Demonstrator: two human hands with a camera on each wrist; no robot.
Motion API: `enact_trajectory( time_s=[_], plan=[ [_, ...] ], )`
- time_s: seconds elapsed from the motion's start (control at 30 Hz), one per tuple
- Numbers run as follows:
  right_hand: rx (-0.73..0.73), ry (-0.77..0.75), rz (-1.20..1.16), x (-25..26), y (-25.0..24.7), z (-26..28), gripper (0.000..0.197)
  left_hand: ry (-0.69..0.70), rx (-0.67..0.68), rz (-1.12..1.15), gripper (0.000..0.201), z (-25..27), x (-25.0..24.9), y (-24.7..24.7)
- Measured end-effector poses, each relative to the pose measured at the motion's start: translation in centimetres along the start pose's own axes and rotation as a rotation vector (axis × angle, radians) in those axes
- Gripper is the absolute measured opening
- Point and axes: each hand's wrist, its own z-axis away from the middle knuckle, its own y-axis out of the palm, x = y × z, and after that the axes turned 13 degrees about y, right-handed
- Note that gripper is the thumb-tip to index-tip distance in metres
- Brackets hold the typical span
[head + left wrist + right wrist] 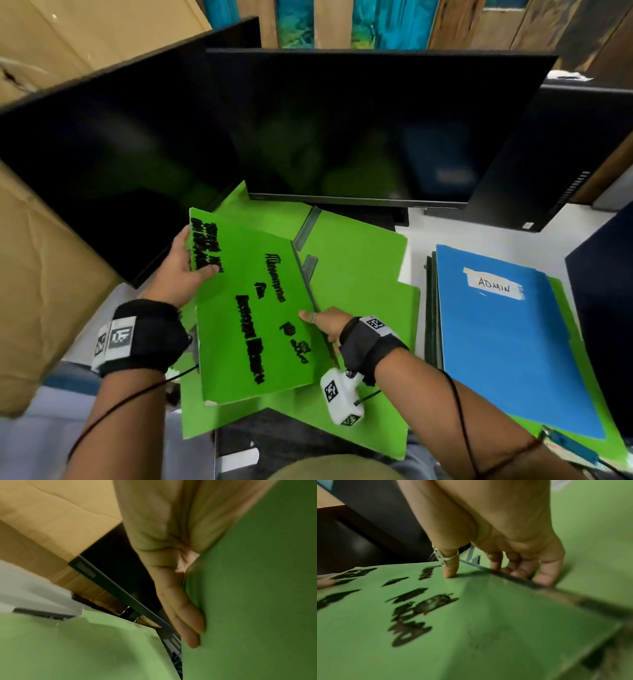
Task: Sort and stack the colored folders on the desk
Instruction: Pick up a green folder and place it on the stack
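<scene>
A green folder (253, 315) with black lettering is held tilted above other green folders (363, 260) spread on the desk. My left hand (185, 263) grips its far left edge, thumb on top and fingers (187, 616) underneath. My right hand (325, 323) pinches its right edge, with the ringed thumb (450, 566) on the cover and the other fingers (544, 573) curled beneath. To the right lies a stack with a blue folder (507, 339) on top, labelled ADMIN on tape, over a green one (582, 387).
Two dark monitors (359, 130) stand close behind the folders. A third black screen (606, 308) edges the right side. Cardboard boxes (41, 260) rise on the left. The white desk (424, 233) shows between the green folders and the blue stack.
</scene>
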Motion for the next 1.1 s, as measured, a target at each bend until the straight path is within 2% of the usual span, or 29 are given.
enact_trajectory(
  time_s=[0.13,0.2,0.3,0.37,0.43,0.53,0.67,0.77,0.87,0.93,0.97,1.03,1.1],
  plan=[
    [-0.088,-0.04,-0.152,-0.4,-0.9,-1.0,0.088,0.08,0.019,-0.211,0.091,0.1,-2.0,1.6],
    [-0.191,-0.073,-0.232,-0.4,-1.9,-1.2,0.084,0.113,-0.032,-0.384,0.089,0.5,-2.7,2.8],
    [-0.349,-0.15,-0.206,0.0,-4.4,0.1,0.074,0.092,-0.093,-0.566,0.103,0.6,-2.5,4.1],
    [-0.454,-0.234,-0.162,0.4,-6.4,1.7,0.064,0.059,-0.012,-0.65,0.113,0.4,-2.6,5.2],
    [-0.554,-0.301,-0.113,0.8,-8.2,3.6,0.059,0.095,0.097,-0.676,0.116,0.2,-3.6,6.7],
    [-0.691,-0.378,-0.022,1.3,-10.7,6.3,0.058,0.28,0.203,-0.751,0.12,-0.4,-5.9,8.9],
    [-0.795,-0.505,0.172,2.0,-13.7,9.3,0.047,0.583,0.064,-0.88,0.128,-1.1,-10.9,10.3],
    [-0.745,-0.663,0.194,2.3,-15.5,11.1,0.048,0.821,0.018,-0.99,0.131,-1.4,-14.9,10.5],
    [-0.687,-0.766,0.221,1.9,-17.3,12.4,0.054,0.94,0.122,-1.124,0.122,-1.8,-17.9,10.9],
    [-0.698,-0.788,0.255,1.3,-18.6,13.0,0.055,0.963,0.168,-1.054,0.099,-2.1,-19.1,11.6],
    [-0.74,-0.789,0.277,0.9,-19.1,13.2,0.054,0.986,0.148,-1.008,0.085,-2.1,-19.5,12.1],
    [-0.936,-0.765,0.312,-0.1,-19.9,13.2,0.056,1.048,0.06,-0.954,0.065,-2.1,-19.8,13.1],
    [-1.195,-0.7,0.221,-1.4,-20.4,12.7,0.069,1.075,-0.051,-0.915,0.055,-2.3,-19.8,14.0]
  ],
)
